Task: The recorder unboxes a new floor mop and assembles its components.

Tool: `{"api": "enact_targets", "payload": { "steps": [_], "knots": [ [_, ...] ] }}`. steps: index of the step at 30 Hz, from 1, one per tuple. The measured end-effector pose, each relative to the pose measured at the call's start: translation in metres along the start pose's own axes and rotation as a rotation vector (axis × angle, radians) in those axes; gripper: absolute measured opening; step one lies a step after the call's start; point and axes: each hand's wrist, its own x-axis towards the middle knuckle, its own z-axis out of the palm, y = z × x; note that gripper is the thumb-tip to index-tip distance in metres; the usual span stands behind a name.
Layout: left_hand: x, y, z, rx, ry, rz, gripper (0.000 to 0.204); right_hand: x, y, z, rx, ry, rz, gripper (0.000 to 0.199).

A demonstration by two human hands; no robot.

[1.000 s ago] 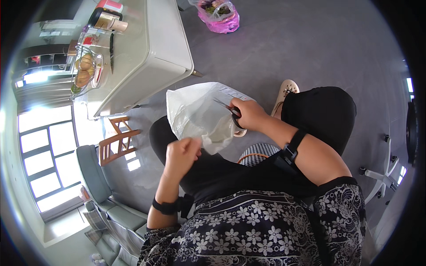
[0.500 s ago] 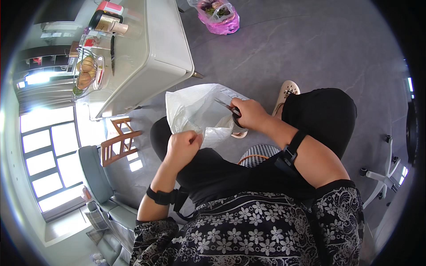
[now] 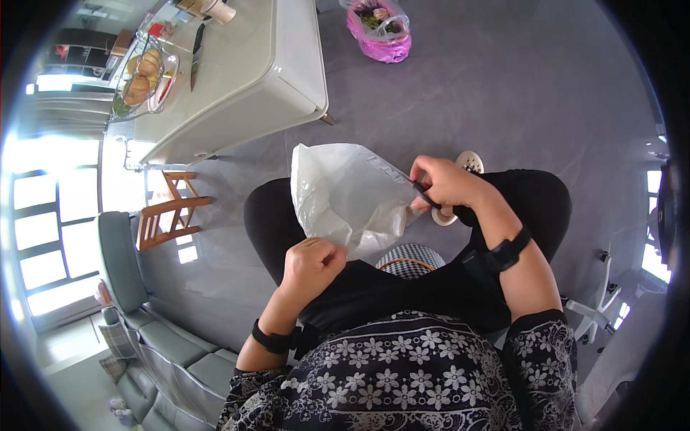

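A crumpled white plastic bag (image 3: 345,183) is spread out in front of my knees. My left hand (image 3: 309,269) is closed on the bag's near edge, with the fingers curled tight. At the bag's right side my right hand (image 3: 454,183) is closed around scissors (image 3: 427,195). Only their dark handle shows clearly; the blades cannot be made out. The fingertips of my right hand lie close to the bag's right edge, but I cannot tell whether they pinch it.
A white table (image 3: 237,108) at the far left bears a wire fruit basket (image 3: 139,82) and a knife (image 3: 196,57). A pink bag (image 3: 381,47) of leafy scraps lies on the floor ahead. A wooden chair (image 3: 171,215) stands left; a checked round seat (image 3: 411,260) is between my legs.
My right hand has moved right with the scissors, whose blades no longer show over the bag. The bag is stretched out more to the right. The whole view has shifted slightly.
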Motion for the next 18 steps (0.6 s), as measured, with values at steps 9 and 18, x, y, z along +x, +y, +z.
{"api": "enact_targets", "payload": {
  "steps": [9, 18],
  "knots": [
    [0.031, -0.001, -0.022, -0.837, -0.133, -0.402, 0.033, -0.001, -0.064, 0.03, 0.252, -0.041, -0.173, 0.032],
    [0.111, -0.008, -0.055, -1.134, -0.111, -0.337, 0.026, 0.029, -0.091, 0.054, 0.629, -0.217, -0.1, 0.03]
  ]
}}
